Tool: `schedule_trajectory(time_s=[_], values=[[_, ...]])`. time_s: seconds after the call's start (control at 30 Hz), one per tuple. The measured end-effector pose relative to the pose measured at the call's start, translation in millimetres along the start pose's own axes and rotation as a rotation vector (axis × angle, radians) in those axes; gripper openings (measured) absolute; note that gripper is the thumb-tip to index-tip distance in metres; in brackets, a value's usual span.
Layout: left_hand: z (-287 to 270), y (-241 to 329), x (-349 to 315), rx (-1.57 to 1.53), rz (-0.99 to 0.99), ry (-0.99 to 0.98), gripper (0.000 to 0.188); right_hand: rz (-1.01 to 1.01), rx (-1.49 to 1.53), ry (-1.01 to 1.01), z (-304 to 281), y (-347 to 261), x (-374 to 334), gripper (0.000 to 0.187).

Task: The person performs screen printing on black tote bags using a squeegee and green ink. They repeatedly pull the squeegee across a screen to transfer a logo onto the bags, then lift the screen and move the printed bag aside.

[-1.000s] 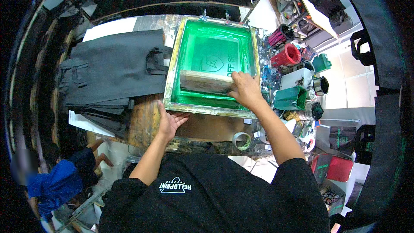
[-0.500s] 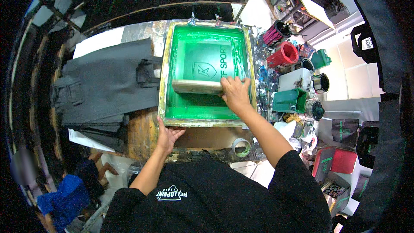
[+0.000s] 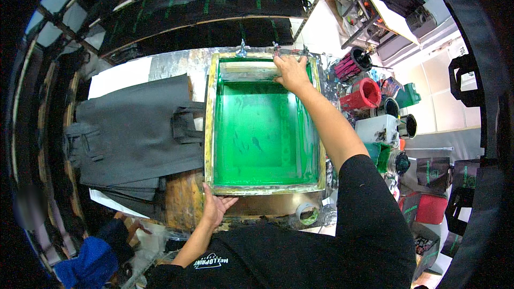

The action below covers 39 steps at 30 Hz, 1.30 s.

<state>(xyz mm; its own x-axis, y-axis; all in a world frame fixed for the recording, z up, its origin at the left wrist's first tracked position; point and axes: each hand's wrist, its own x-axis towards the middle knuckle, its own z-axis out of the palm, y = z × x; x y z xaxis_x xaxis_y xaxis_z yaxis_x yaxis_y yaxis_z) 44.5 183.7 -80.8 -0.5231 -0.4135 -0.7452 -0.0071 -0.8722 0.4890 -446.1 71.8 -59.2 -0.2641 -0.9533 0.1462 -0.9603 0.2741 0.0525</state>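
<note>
A wooden-framed printing screen (image 3: 267, 189) lies on the table before me, its mesh coated with bright green ink. My right hand (image 3: 292, 73) is closed on the right end of a wooden squeegee (image 3: 243, 70), which lies across the far end of the screen, inside the frame. The squeegee's lower edge is hidden from view. At the screen's near left corner, my left hand (image 3: 215, 208) rests against the frame with its thumb up at the corner and its fingers stretched out.
Dark grey fabric bags (image 3: 139, 128) are stacked left of the screen. A tape roll (image 3: 307, 214) sits near the table's front edge. On the right stand a red bucket (image 3: 367, 93) and several ink cans. Another person in blue (image 3: 88, 259) is at lower left.
My right hand has pushed the squeegee from the screen's middle to its far end. Green ink now covers the design that showed there. My left hand stays at the corner; the view has shifted.
</note>
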Motion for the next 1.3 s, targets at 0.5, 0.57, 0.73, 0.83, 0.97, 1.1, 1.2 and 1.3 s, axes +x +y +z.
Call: schedule_trajectory(time_s=[0.5, 0.57, 0.73, 0.83, 0.97, 1.1, 1.2, 1.3], values=[[137.5, 216.3, 144.3, 1.476, 1.347, 0.069, 0.064, 0.010, -0.041, 0.135, 17.8, -11.2, -0.8, 0.060], [176.2, 240.7, 189.7, 1.617, 1.519, 0.211, 0.074, 0.001, 0.004, 0.154, 20.5, -12.0, -5.7, 0.058], [183.8, 248.0, 258.2, 2.006, 1.454, 0.426, 0.061, -0.015, -0.014, 0.146, 9.6, -16.3, -1.0, 0.061], [176.2, 237.3, 254.2, 2.018, 1.536, 0.382, 0.057, 0.003, -0.008, 0.123, 9.1, -22.6, -19.3, 0.054], [160.3, 209.1, 229.1, 2.010, 1.568, 0.366, 0.056, -0.006, 0.000, 0.129, 4.7, -36.6, -55.9, 0.041], [138.0, 169.3, 183.9, 1.967, 1.567, 0.317, 0.054, -0.028, -0.014, 0.139, -6.9, -61.7, -113.7, 0.030], [123.5, 137.5, 150.1, 1.967, 1.567, 0.280, 0.053, -0.018, -0.017, 0.124, -15.9, -80.9, -157.8, 0.027], [108.4, 103.7, 116.4, 1.960, 1.526, 0.258, 0.053, -0.011, -0.013, 0.077, -26.4, -100.5, -204.2, 0.026]])
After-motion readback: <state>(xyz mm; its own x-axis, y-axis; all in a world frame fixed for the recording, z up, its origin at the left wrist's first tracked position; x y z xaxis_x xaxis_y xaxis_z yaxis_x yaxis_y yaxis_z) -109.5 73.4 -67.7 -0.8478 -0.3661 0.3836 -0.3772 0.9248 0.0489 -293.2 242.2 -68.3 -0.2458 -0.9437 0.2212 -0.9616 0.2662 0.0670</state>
